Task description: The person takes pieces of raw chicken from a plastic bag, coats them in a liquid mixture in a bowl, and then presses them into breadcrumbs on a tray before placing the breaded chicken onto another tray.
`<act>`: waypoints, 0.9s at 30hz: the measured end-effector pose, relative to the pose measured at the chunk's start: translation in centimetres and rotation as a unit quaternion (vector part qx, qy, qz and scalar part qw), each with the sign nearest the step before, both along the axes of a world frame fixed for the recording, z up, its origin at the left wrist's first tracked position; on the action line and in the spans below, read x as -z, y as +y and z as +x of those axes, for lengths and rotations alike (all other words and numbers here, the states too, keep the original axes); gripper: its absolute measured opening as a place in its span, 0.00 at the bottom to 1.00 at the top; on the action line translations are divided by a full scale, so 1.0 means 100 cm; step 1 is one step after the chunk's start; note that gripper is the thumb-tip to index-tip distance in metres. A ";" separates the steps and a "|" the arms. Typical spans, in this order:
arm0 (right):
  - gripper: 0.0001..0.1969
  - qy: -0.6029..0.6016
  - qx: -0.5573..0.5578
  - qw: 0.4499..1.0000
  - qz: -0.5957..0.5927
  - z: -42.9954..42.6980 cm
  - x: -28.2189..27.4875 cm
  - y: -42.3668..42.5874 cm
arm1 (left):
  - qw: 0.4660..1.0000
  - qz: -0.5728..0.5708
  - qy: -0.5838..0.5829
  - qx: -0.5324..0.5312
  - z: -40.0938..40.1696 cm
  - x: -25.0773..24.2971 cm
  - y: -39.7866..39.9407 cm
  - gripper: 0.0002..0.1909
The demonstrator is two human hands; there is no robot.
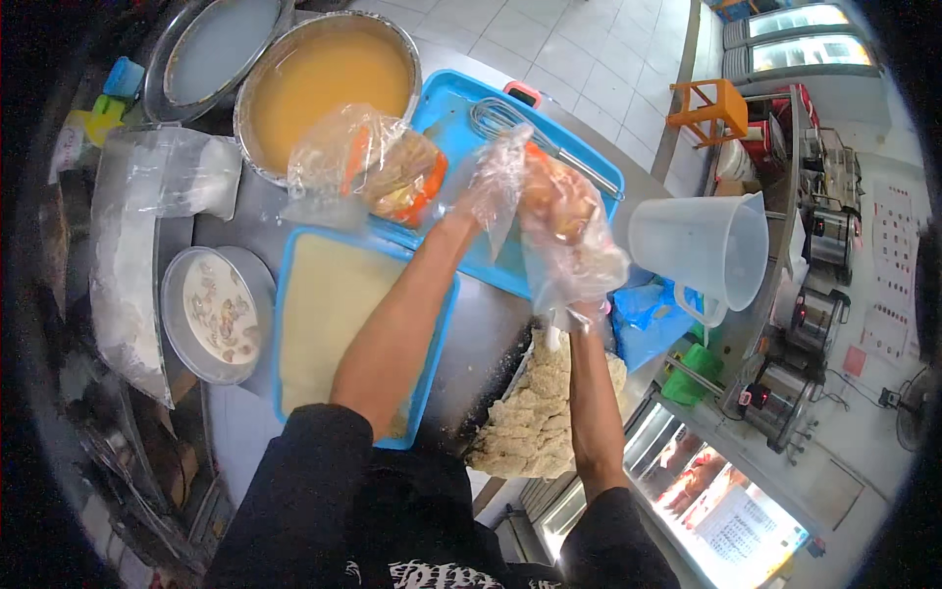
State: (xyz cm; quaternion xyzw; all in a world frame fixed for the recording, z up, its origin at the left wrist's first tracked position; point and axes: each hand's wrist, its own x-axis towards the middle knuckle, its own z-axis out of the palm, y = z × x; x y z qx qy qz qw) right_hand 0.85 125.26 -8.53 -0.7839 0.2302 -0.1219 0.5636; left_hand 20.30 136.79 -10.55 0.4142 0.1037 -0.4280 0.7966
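A clear plastic bag of raw meat [561, 193] with orange print is held over a blue tray [458, 92]. My left hand [497, 180], in a clear disposable glove, grips the bag's left edge. From the near side my right hand [587, 269], also in clear plastic, grips the bag; its fingers are partly hidden by crumpled film. A metal whisk [556, 151] lies in the tray behind the hands. A second bag of meat [405, 180] rests at the tray's left end. Below my left forearm is a blue-rimmed tray of pale, fine powder [335, 294].
A pot of yellowish liquid [335, 81] and a bowl of cloudy liquid [221, 51] stand back left. Left are a bag of white powder [125, 258] and a round pan with pieces in white liquid [221, 309]. Breaded pieces [526, 427] lie near right, a plastic jug [684, 243] beyond.
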 end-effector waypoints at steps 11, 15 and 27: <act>0.37 -0.146 0.133 0.840 0.505 0.028 0.016 0.008 | 0.713 0.228 -0.634 0.196 0.033 -0.056 -0.018 0.17; 0.36 -0.230 -0.007 0.738 0.634 0.039 0.040 0.005 | 0.704 0.221 -0.643 0.205 0.038 -0.081 -0.011 0.16; 0.28 -0.221 0.114 0.603 0.758 0.025 0.112 0.011 | 0.720 0.191 -0.616 0.256 0.020 -0.142 -0.009 0.19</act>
